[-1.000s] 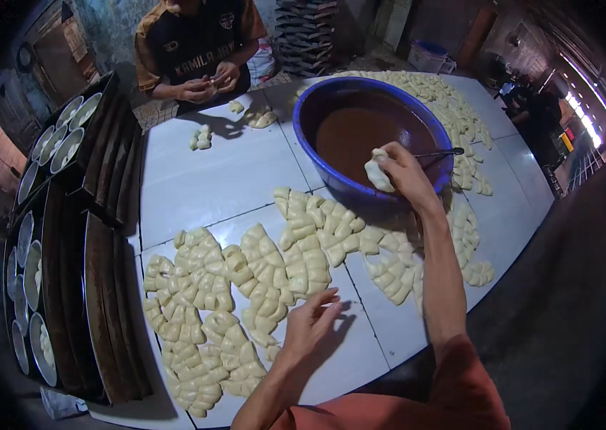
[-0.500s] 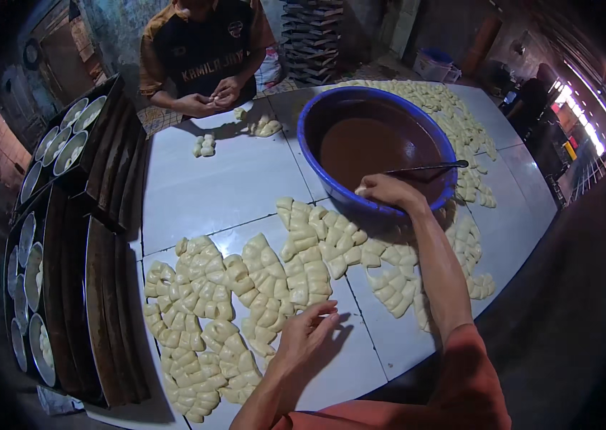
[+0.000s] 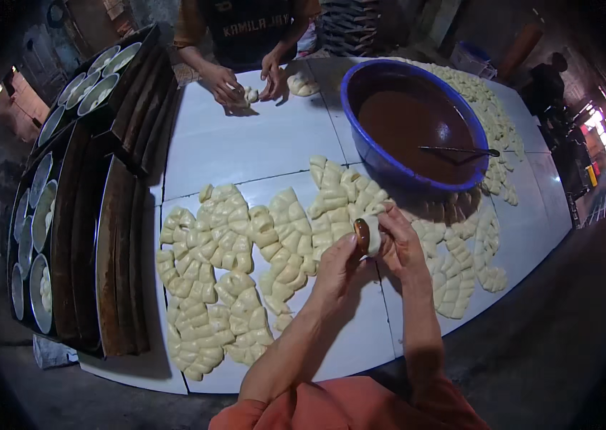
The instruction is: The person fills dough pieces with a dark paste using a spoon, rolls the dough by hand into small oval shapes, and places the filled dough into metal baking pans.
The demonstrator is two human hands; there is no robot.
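Observation:
Above the table, my two hands come together around a small flattened piece of dough point(image 3: 372, 228) with a glossy dab of brown filling on it. The left hand point(image 3: 335, 272) grips its near left side, thumb up beside the filling. My right hand point(image 3: 401, 244) pinches the dough from the right, some fingers hidden behind it. Beyond them stands a big blue tub point(image 3: 352, 125) of thick brown filling point(image 3: 410, 125), a dark-handled utensil point(image 3: 461, 150) resting in it. Pale cut dough pieces point(image 3: 228, 222) lie in joined patches left of my hands, others point(image 3: 453, 269) to the right.
Across the table, a person's hands point(image 3: 249, 89) work small dough lumps beside another dough mound point(image 3: 303, 84). Stacked dark trays with round metal tins point(image 3: 41, 287) line the left side. More dough pieces point(image 3: 496, 122) spread behind the tub.
My right hand has come from the tub's near rim to meet my left hand, and brown filling now shows on the dough between them. The other person's hands have lowered to the table.

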